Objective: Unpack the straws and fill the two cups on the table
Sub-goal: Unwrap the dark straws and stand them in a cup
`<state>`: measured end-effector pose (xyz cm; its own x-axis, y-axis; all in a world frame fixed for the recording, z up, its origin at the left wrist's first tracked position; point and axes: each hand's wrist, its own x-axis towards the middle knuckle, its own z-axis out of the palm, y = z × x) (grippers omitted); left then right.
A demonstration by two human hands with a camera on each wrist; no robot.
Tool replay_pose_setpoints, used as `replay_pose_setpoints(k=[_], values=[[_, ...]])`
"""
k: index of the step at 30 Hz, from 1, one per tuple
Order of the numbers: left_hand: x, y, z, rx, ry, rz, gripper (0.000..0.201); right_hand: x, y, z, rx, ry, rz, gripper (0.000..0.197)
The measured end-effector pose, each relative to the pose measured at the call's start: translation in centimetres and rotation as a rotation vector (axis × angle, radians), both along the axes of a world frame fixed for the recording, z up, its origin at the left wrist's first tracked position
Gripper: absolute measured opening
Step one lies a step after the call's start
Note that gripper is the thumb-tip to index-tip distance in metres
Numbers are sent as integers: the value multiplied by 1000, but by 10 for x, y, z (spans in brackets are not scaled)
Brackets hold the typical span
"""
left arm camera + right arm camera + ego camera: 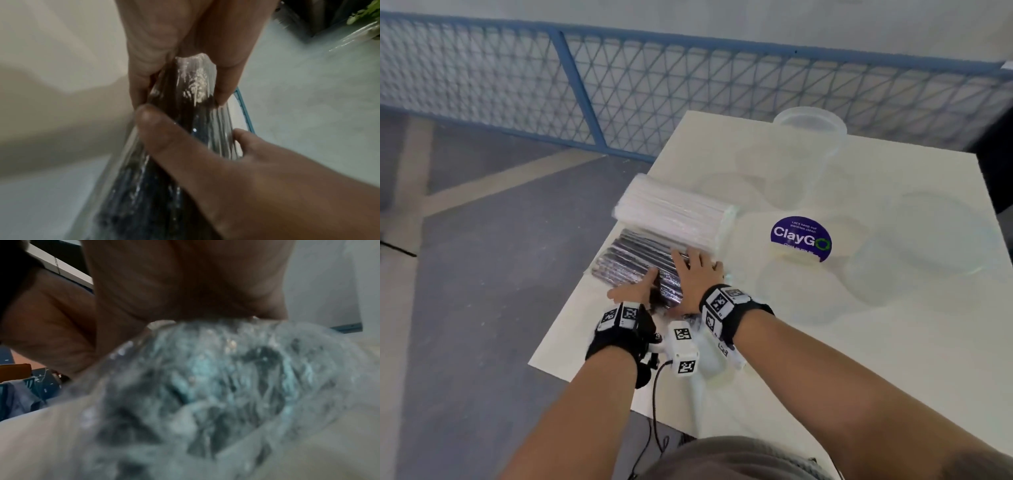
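Two sealed straw packs lie at the table's left edge: a white pack [671, 209] and, nearer me, a dark pack [631, 260] in shiny clear wrap. My left hand [635, 289] pinches the dark pack's near end [191, 78] between thumb and fingers. My right hand [693, 270] lies over the pack's right side, with its thumb [156, 129] across the wrap and a finger on the far side. The right wrist view shows blurred crumpled wrap [205, 378] under the palm. Two clear cups stand on the table, one at the back [804, 154] and one at the right [928, 246].
A purple ClayGo sticker [800, 238] sits mid-table between the packs and the cups. The cream table [825, 359] ends just left of the packs, above grey floor. A blue mesh railing [585, 92] runs behind.
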<state>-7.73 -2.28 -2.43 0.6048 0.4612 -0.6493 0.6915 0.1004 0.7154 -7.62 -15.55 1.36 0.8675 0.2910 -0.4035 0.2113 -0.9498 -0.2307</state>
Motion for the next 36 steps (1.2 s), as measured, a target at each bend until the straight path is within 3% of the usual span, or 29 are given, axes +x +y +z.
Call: replay_pose_setpoints(k=[5, 9, 13, 15, 18, 21, 24, 27, 32, 36], values=[[-14, -8, 10, -77, -85, 33, 87, -10, -4, 6, 58, 23, -22, 121], [-25, -21, 26, -214, -263, 65, 49, -30, -18, 15, 316, 39, -116, 114], [-31, -50, 59, -236, -492, -9, 53, -43, -38, 26, 581, 26, -233, 119], [-30, -63, 73, -179, -565, -103, 55, -42, -52, 34, 729, 66, -248, 112], [-33, -82, 89, 23, -648, -317, 65, -46, -74, 55, 988, 138, -292, 82], [-43, -108, 92, 137, -761, -498, 64, -55, -86, 70, 1187, 75, -427, 69], [-51, -135, 88, 141, -917, -657, 62, -62, -99, 73, 1133, -143, -592, 77], [-49, -150, 81, 89, -935, -843, 81, -68, -120, 72, 1118, -237, -750, 66], [-37, -151, 93, 64, -867, -1176, 78, -84, -157, 69, 1162, -237, -822, 41], [-15, -150, 106, 53, -771, -1195, 80, -96, -178, 68, 1218, -173, -841, 38]])
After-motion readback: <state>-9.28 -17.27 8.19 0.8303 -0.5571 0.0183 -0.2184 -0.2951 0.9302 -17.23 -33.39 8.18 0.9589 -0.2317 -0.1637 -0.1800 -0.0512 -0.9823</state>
